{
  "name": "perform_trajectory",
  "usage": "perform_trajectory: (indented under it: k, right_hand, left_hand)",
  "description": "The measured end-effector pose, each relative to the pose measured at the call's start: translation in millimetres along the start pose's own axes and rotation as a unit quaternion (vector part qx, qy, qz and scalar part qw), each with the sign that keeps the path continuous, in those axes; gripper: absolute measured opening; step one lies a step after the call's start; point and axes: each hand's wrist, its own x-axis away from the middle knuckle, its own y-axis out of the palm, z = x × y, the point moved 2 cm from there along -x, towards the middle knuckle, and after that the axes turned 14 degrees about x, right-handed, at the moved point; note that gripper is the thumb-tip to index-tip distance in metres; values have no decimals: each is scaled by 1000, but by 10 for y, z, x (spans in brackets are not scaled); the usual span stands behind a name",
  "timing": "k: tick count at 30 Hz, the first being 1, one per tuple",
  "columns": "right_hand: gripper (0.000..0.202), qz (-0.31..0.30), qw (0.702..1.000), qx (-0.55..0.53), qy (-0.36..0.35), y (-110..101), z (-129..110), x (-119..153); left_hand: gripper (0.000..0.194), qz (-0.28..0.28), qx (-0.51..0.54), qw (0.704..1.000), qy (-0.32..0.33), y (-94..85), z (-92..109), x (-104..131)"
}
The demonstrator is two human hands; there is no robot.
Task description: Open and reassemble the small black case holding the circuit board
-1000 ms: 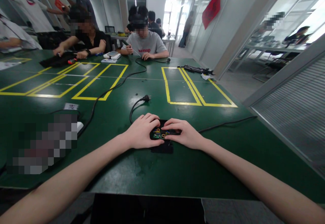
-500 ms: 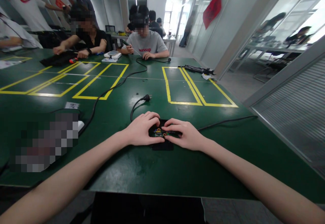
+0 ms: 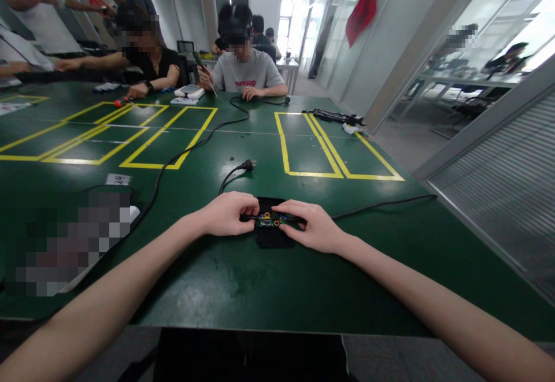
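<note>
A small circuit board (image 3: 269,222) with two round copper-coloured coils sits over an open black plastic casing (image 3: 275,240) on the green table. Left of the board, my left hand (image 3: 228,213) is closed around a black cable (image 3: 246,218) close to where it meets the board. On the other side my right hand (image 3: 321,227) grips the board's right end between thumb and fingers, covering that end. A black cord (image 3: 385,203) runs out from behind the right hand. Beyond my left hand lies a black power plug (image 3: 248,165) on its curved cord.
A blurred-out object (image 3: 78,243) lies on the left, beside a long cable (image 3: 160,182). Yellow tape rectangles (image 3: 312,174) mark the table. A folded black tripod-like item (image 3: 333,117) lies far right. Across the table sit co-workers, one holding a tool (image 3: 199,61).
My left hand has shifted left from the board onto the cable, its fingers now curled. More of the board and casing shows. My right hand stays at the board's right end.
</note>
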Motion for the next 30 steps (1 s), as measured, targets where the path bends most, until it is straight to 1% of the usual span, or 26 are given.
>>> perform_trajectory:
  k: [4,7,10,12,14,16,18,20,22,25,30]
  right_hand:
    - [34,21,1000,-5,-5,2,6,5]
    - [30,30,999,9,25,-42,65,7]
    - [20,14,997,46,54,-127,165,8]
    - [22,0,998,51,41,-193,210,17]
    - [24,-5,999,32,14,-259,217,38]
    - [24,0,1000,7,-11,-314,191,69]
    - [23,0,999,-12,-31,-346,146,103]
    - [22,-14,998,-28,-54,-352,101,129]
    - [21,-29,996,-38,-76,-338,73,143]
    - [20,-41,994,-43,-90,-301,75,143]
    - [19,-40,996,-24,-82,-255,112,139]
  left_hand:
    - [5,11,14,1000,-6,-11,-9,-5]
    - [5,19,36,999,-8,-38,-18,-10]
    - [8,35,77,996,-18,-81,-2,-12]
    - [10,37,117,992,-32,-104,30,-10]
    - [10,26,169,984,-53,-118,68,-3]
    - [12,3,228,971,-74,-123,100,13]
    - [15,-44,273,956,-95,-117,113,34]
    - [20,-94,295,944,-113,-105,101,58]
    - [24,-121,307,935,-128,-91,72,73]
    - [25,-117,323,928,-140,-68,31,76]
    - [31,-105,342,921,-155,-32,31,74]
